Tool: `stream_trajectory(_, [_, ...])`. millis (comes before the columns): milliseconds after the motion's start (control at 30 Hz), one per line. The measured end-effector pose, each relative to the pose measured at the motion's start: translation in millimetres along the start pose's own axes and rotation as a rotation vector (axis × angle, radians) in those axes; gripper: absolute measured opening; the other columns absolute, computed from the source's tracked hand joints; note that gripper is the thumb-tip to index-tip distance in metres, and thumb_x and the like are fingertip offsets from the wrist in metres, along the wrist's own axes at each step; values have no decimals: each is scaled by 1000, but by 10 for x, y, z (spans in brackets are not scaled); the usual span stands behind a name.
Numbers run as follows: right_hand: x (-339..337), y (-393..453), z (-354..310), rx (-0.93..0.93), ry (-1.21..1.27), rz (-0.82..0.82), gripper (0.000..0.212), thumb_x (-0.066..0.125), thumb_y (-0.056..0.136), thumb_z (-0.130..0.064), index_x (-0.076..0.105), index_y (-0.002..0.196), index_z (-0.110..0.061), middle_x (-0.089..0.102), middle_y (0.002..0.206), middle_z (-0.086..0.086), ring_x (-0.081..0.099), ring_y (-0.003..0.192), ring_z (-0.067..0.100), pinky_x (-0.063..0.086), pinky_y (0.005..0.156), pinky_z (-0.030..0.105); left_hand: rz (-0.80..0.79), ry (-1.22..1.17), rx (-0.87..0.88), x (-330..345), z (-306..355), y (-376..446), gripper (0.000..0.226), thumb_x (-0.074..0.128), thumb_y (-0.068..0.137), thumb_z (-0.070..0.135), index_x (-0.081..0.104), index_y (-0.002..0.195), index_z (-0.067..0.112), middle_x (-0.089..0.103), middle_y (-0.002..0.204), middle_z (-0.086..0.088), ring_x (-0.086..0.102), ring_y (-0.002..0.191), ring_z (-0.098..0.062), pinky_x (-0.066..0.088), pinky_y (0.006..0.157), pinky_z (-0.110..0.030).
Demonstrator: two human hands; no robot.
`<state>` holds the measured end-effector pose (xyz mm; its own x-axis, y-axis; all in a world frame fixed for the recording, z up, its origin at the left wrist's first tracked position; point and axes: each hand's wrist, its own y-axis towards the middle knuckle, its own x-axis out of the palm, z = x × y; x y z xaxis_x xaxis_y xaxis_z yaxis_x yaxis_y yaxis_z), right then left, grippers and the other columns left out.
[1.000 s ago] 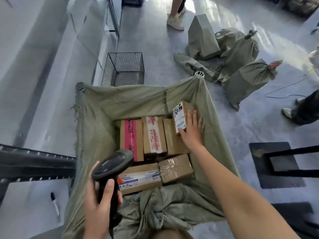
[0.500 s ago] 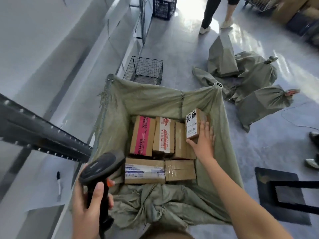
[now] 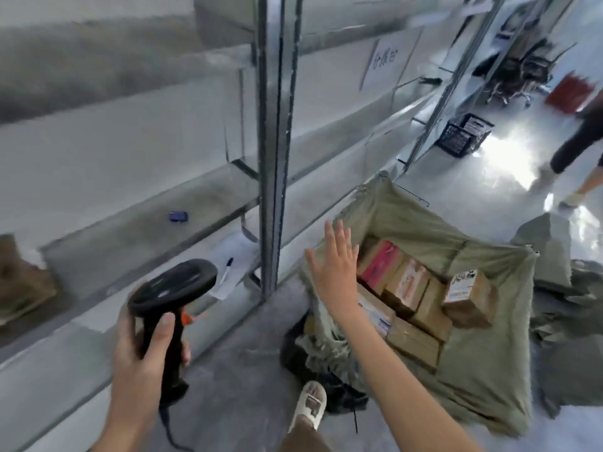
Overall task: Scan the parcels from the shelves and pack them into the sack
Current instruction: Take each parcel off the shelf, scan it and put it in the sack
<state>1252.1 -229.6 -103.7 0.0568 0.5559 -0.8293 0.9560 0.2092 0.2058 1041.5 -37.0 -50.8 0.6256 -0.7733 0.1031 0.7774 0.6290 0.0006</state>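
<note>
The green sack (image 3: 483, 376) stands open on the floor at the right, with several cardboard parcels (image 3: 404, 288) packed inside. A small labelled box (image 3: 468, 296) stands on end by the sack's right wall. My left hand (image 3: 143, 357) grips a black handheld scanner (image 3: 173, 288) in front of the shelves. My right hand (image 3: 336, 265) hovers over the sack's left rim, fingers spread and straight, holding nothing. A brown parcel (image 3: 19, 282) lies on the shelf at the far left edge.
A grey metal shelf post (image 3: 272, 141) rises between my hands. Paper and a pen (image 3: 228, 265) lie on the low shelf, a small blue item (image 3: 178, 216) higher up. Filled green sacks (image 3: 567, 256) lie right. A black crate (image 3: 465, 133) and a walking person (image 3: 577, 138) are behind.
My right hand let go of the small labelled box, lifted out of the sack and moved left. My view swung left toward the shelves. The scanner stays in my left hand.
</note>
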Motion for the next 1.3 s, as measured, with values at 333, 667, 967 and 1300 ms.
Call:
stream_trajectory(333, [1148, -1251, -1972, -477, 79, -383, 71, 30, 100, -58, 10, 159, -23, -3, 164, -1, -11, 150, 18, -2, 124, 46, 425, -63, 48, -1577, 224, -585, 35, 57, 88, 32, 54, 121, 23, 69, 83, -12, 47, 48, -28, 43, 42, -29])
stream_trajectory(667, [1984, -1715, -3572, -730, 116, -638, 74, 24, 97, -60, -4, 158, -29, -18, 164, -8, -24, 149, 14, -20, 117, 30, 772, -29, 68, -2736, 260, -487, 43, 56, 88, 34, 51, 130, 26, 68, 86, -14, 50, 47, -23, 44, 44, -26])
stream_trajectory(967, [2786, -1596, -4863, -779, 55, -727, 80, 38, 102, -54, -11, 159, -27, -26, 164, -2, -29, 148, 26, -20, 119, 41, 853, -30, 64, -3455, 246, 16, 46, 54, 92, 30, 48, 136, 19, 65, 91, -22, 49, 48, -25, 44, 45, -25])
stream_trajectory(1300, [3626, -1237, -5565, -797, -358, -723, 99, 32, 96, -70, -21, 155, -11, -23, 162, 21, -24, 148, 41, -15, 119, 53, 884, -84, 22, -3986, 93, 252, 46, 54, 92, 29, 48, 137, 20, 67, 88, -16, 46, 50, -29, 42, 44, -28])
